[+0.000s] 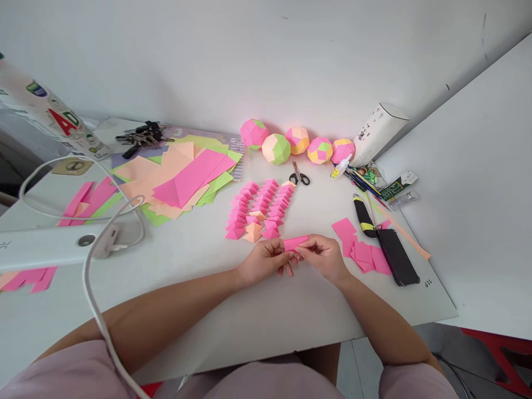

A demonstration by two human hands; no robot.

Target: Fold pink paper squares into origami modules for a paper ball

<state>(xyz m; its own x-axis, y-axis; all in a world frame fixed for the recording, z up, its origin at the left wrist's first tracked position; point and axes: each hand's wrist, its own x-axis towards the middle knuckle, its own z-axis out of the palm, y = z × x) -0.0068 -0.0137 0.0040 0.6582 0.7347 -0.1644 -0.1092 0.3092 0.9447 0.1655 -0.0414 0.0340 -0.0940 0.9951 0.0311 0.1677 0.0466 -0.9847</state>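
Both my hands meet over the white table (208, 310) and pinch a small folded pink paper (296, 243). My left hand (266, 260) grips its left end with fingers curled. My right hand (324, 257) pinches its right end. Just beyond them lie rows of folded pink paper units (260, 208) with a few orange ones. To the right of my right hand sits a loose pile of pink paper squares (361, 249).
Several paper balls (297, 143) line the wall. Scissors (299, 176), a glue bottle (339, 166), pens and a black phone (397, 256) lie right. Coloured paper sheets (183, 174), keys (141, 136), a white cable (93, 299) and pink strips (85, 202) lie left.
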